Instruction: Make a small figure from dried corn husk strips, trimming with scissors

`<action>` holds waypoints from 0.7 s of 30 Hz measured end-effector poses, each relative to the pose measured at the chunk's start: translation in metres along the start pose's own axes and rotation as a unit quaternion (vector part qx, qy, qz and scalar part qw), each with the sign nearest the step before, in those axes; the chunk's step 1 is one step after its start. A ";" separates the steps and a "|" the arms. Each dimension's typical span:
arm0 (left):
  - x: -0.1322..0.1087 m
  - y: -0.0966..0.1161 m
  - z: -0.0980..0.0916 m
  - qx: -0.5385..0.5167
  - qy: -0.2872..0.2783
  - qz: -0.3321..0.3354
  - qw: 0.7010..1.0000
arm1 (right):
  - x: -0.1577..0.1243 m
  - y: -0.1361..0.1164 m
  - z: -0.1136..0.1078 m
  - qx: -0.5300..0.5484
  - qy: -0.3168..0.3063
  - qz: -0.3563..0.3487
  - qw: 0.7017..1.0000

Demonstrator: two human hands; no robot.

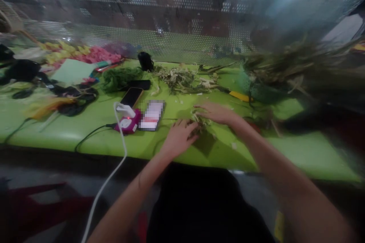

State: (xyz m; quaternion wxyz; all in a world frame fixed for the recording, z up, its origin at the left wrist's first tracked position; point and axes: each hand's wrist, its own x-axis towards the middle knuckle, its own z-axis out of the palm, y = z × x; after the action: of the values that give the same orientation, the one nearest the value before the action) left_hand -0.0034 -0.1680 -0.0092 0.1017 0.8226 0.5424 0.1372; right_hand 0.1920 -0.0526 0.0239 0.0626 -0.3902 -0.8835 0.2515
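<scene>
1. Nearest, at 8 o'clock from the hands, a white cable [124,153] trails over the counter [94,112] edge; a sweeping left forearm might snag it and drag on the plug
2. The left hand [182,136] lies with fingers curled at the dried plant scraps [203,122]; blur hides whether it grips them, and a loose hold could let bits scatter
3. At 9 o'clock sits a purple power block [130,126] with a small red light; stray dry bits pushed that way may collect around it
4. A lit phone [152,115], also at 9 o'clock, lies close to the left hand, so an outward swing could knock it
5. The right hand [216,113] is open, fingers spread over the scraps; a quick brush from it could flick them away
6. At 2 o'clock a yellow handle [241,96] points towards the right forearm; if a blade is attached, a careless reach risks a cut
7. Farther, at 11 o'clock, a loose heap of dried stems [179,78] might tangle or spill if pulled
</scene>
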 end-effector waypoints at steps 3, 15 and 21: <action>-0.008 -0.014 -0.004 0.000 0.031 -0.039 0.999 | -0.008 -0.010 0.020 -0.014 -0.008 -0.046 0.999; -0.021 0.002 0.023 -0.144 0.062 -0.067 0.985 | -0.070 -0.042 0.041 -0.066 0.037 -0.025 0.997; -0.023 -0.015 0.013 -0.179 0.243 -0.098 0.948 | -0.051 -0.041 0.069 -0.169 0.055 -0.011 0.984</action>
State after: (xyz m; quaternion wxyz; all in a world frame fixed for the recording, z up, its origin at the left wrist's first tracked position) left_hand -0.0211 -0.1837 -0.0289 0.1257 0.6756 0.5949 0.4171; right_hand 0.1792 -0.1404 -0.0117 0.0464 -0.3985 -0.9128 0.0758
